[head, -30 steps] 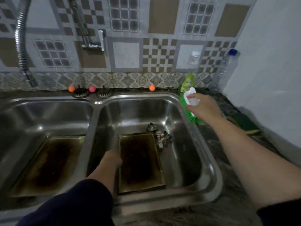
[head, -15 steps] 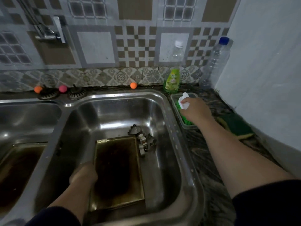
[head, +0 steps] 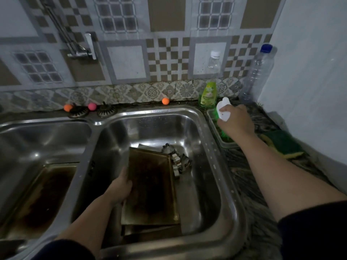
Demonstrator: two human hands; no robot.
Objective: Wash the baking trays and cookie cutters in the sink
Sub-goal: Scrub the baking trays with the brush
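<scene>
I see left hand (head: 120, 186) fingers now tipping baking tray (head: 152, 186) up off right sink (head: 228, 184) floor | cookie cutters (head: 177, 162) beside it | right hand (head: 237, 122) fingers still gripping white-handled brush (head: 223, 109) in bench tub (head: 225, 143)

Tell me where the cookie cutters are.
The cookie cutters sit piled in the right sink basin, against the far right corner of the baking tray.

A stained, browned baking tray (head: 152, 186) is tilting up on its left edge in the right sink basin (head: 212, 158). Metal cookie cutters (head: 176, 162) are lying heaped just beside its far right corner. Another dark tray (head: 43, 196) is lying flat in the left basin (head: 37, 139).
</scene>
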